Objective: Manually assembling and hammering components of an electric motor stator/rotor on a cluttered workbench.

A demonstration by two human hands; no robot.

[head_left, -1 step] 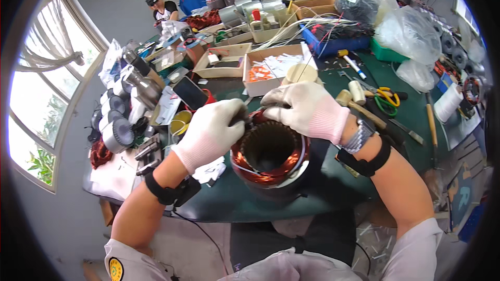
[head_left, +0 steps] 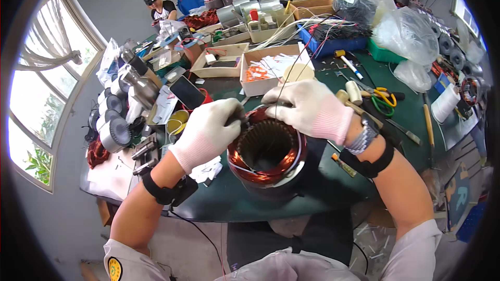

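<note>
A motor stator (head_left: 266, 174) with copper windings stands upright at the near middle of the table, its toothed bore facing up. Both my hands wear white knit gloves and meet its far rim. My left hand (head_left: 211, 127) is closed at the far left of the windings; whatever its curled fingers hold is hidden. On the far right side, my right hand (head_left: 302, 106) pinches a thin dark wire (head_left: 282, 91), which rises in a curve past the fingers. White lacing (head_left: 240, 169) lies around the copper coils.
Beyond the stator sit a cardboard box (head_left: 252, 89) of paper slips and a wooden tray (head_left: 219, 72). Scissors (head_left: 384, 101), a mallet (head_left: 354, 99) and a brush lie to the right. On the left are a phone (head_left: 187, 92) and a metal bottle (head_left: 141, 87). Another person (head_left: 164, 10) sits farther back.
The dark wire now stands up in a long curve above my right hand, where it did not show before. Both hands remain at the stator's far rim.
</note>
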